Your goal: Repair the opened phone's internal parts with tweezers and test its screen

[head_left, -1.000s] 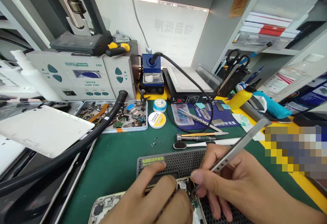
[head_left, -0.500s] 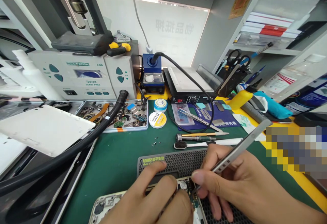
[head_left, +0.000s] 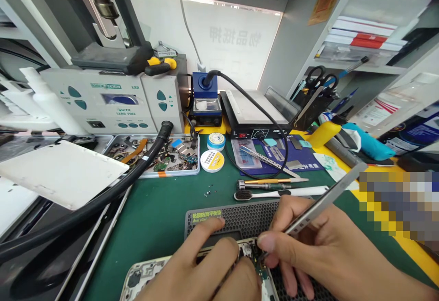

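Observation:
An opened phone point(head_left: 151, 270) lies at the bottom of the view on a black honeycomb pad point(head_left: 236, 216), its inner frame and part of its circuit board showing. My left hand point(head_left: 212, 269) lies over the phone with bent fingers and holds it against the pad; the index finger reaches past its top edge. Metal tweezers point(head_left: 318, 206) are pinched between the thumb and fingers of my right hand point(head_left: 305, 241). They slant down to the board near the phone's upper right corner. Fingers partly hide the tips, so I cannot tell whether they grip anything.
A toothbrush point(head_left: 274, 193) and a gold-handled tool point(head_left: 260, 181) lie beyond the pad. Tiny parts point(head_left: 210, 192) sit on the green mat point(head_left: 164, 214). A black hose point(head_left: 113, 191) crosses the left side, before a parts tray point(head_left: 197, 166) and hot-air station point(head_left: 113, 99).
The tweezers in my right hand have turned very slightly, with their tips still at the board. My left hand stays in place on the phone.

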Demonstrator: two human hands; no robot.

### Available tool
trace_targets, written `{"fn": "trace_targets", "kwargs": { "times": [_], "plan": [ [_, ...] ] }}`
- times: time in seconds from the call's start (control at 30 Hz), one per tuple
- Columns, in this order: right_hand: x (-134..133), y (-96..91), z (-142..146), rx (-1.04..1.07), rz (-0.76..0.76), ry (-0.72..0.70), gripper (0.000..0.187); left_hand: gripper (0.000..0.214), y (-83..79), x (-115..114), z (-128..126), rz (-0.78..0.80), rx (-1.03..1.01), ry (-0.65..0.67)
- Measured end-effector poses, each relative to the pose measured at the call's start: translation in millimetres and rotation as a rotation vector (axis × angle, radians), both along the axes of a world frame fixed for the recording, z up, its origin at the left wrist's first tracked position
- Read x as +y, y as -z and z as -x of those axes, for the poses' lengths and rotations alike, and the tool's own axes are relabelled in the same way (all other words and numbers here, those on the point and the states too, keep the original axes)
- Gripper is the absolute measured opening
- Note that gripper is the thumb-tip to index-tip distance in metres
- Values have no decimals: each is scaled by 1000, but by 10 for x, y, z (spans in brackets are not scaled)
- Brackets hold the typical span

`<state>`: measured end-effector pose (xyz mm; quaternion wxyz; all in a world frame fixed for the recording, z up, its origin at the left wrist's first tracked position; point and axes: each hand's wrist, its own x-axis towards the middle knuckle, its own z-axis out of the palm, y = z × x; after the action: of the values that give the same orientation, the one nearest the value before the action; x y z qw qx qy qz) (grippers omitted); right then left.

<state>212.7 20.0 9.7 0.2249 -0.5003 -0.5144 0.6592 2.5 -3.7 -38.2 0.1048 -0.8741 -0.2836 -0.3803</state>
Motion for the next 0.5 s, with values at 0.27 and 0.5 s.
{"fn": "trace_targets", "kwargs": {
  "times": [0.27,0.5],
  "plan": [
    [42,1,29,-1,-8,-13,29,33,-22,-6,24,69,27,-12],
    [26,-17,13,-20,-4,0,29,26,-65,-14,57,64,72,-4]
  ]
}}
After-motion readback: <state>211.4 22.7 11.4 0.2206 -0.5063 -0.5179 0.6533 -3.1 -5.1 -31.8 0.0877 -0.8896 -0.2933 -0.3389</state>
